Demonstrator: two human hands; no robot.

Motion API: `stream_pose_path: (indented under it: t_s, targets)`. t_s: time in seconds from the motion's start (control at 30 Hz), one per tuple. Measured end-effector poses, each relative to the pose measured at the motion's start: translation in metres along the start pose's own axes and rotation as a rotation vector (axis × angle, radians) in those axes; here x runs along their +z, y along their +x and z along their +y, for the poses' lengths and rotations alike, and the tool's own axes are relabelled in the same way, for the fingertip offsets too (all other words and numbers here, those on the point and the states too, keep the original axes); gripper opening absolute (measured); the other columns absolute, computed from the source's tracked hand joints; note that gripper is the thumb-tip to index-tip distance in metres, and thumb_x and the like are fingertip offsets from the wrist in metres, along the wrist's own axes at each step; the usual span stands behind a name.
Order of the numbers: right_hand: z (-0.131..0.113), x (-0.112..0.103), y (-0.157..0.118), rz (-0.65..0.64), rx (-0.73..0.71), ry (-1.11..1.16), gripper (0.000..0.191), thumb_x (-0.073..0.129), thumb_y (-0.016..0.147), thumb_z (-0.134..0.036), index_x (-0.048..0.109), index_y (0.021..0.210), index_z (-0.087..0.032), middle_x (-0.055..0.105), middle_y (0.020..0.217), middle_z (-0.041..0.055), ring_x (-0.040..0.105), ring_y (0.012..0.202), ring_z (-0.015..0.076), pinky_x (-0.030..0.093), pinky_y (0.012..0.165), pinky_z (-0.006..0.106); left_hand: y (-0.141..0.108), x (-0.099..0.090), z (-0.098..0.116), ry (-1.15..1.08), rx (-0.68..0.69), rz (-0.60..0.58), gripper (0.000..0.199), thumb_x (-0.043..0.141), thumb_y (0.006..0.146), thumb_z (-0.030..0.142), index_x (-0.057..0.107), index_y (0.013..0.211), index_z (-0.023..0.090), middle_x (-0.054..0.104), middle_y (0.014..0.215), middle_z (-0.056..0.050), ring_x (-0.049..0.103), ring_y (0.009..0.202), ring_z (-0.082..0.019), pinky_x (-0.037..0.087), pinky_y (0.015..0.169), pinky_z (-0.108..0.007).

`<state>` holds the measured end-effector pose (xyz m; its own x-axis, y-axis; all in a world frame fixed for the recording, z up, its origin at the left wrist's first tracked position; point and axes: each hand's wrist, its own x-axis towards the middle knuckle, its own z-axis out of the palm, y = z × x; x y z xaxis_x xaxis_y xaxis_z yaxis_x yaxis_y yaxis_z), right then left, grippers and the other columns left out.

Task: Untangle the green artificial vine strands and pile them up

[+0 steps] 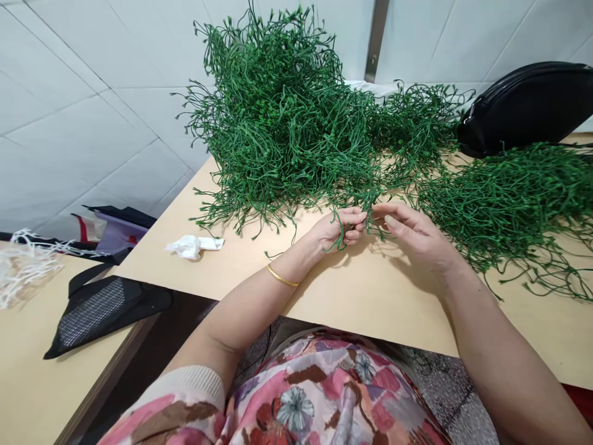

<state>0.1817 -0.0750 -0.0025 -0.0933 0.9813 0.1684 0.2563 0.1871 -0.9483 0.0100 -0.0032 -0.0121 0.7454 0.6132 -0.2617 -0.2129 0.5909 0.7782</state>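
My left hand (340, 228), with a gold bangle at the wrist, is closed with its fingertips pinched on a few thin green plant stems (341, 233); one curls down over the fingers. My right hand (417, 238) is just right of it, fingers loosely bent and thumb apart, fingertips beside the held stems. I see nothing gripped in it. Behind both hands rises a large tangled pile of the same green stems (287, 130), with small knobbed or forked tips. Loose stems from the pile's front edge reach the hands.
Right of my hands lies a second heap of stems (519, 204), with a black bag (532, 111) behind it. A crumpled white tissue (192, 246) is on the table (278, 290) at left. A black mesh pouch (99, 312) and white netting (28, 266) lie on the left table. A tiled wall (115, 55) stands behind.
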Motion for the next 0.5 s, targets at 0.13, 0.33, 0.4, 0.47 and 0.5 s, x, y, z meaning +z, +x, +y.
stream_pose_path:
  t_s: [0.13, 0.33, 0.4, 0.47, 0.5]
  targets:
    - [0.001, 0.004, 0.0, -0.063, 0.071, 0.041, 0.049, 0.065, 0.075, -0.045, 0.052, 0.117, -0.023, 0.062, 0.108, 0.0081, 0.057, 0.103, 0.0211, 0.049, 0.079, 0.034, 0.004, -0.002, -0.004, 0.003, 0.054, 0.033, 0.029, 0.072, 0.065, 0.02, 0.044, 0.066, 0.015, 0.045, 0.05, 0.006, 0.032, 0.035, -0.001, 0.018, 0.037, -0.015]
    - [-0.008, 0.007, -0.001, -0.051, 0.192, 0.002, 0.049, 0.065, 0.074, -0.038, 0.049, 0.117, -0.02, 0.053, 0.065, -0.0039, 0.051, 0.056, 0.0115, 0.04, 0.051, 0.024, 0.004, 0.005, -0.007, 0.05, 0.183, 0.176, 0.023, 0.074, 0.063, 0.017, 0.051, 0.066, 0.013, 0.044, 0.048, 0.006, 0.036, 0.037, -0.001, 0.02, 0.038, -0.015]
    - [-0.01, 0.004, -0.002, -0.02, 0.203, -0.038, 0.041, 0.062, 0.077, -0.039, 0.054, 0.11, -0.018, 0.055, 0.063, -0.0027, 0.045, 0.05, 0.0097, 0.034, 0.046, 0.023, 0.003, 0.007, -0.006, 0.027, 0.19, 0.218, 0.021, 0.072, 0.065, 0.014, 0.051, 0.065, 0.013, 0.047, 0.049, 0.005, 0.035, 0.036, -0.001, 0.02, 0.037, -0.015]
    - [-0.011, 0.001, -0.002, 0.01, 0.205, -0.079, 0.032, 0.059, 0.078, -0.04, 0.06, 0.1, -0.017, 0.056, 0.062, -0.0012, 0.04, 0.045, 0.0082, 0.029, 0.042, 0.023, 0.001, 0.008, -0.004, 0.001, 0.172, 0.211, 0.019, 0.068, 0.068, 0.013, 0.049, 0.065, 0.013, 0.05, 0.051, 0.004, 0.033, 0.035, -0.001, 0.019, 0.037, -0.015]
    - [-0.011, 0.0, -0.002, 0.025, 0.199, -0.097, 0.028, 0.058, 0.079, -0.039, 0.061, 0.094, -0.017, 0.055, 0.06, -0.001, 0.038, 0.044, 0.0077, 0.027, 0.042, 0.023, 0.001, 0.008, -0.003, -0.006, 0.164, 0.2, 0.018, 0.066, 0.07, 0.012, 0.048, 0.064, 0.013, 0.051, 0.051, 0.003, 0.032, 0.034, -0.001, 0.019, 0.036, -0.015]
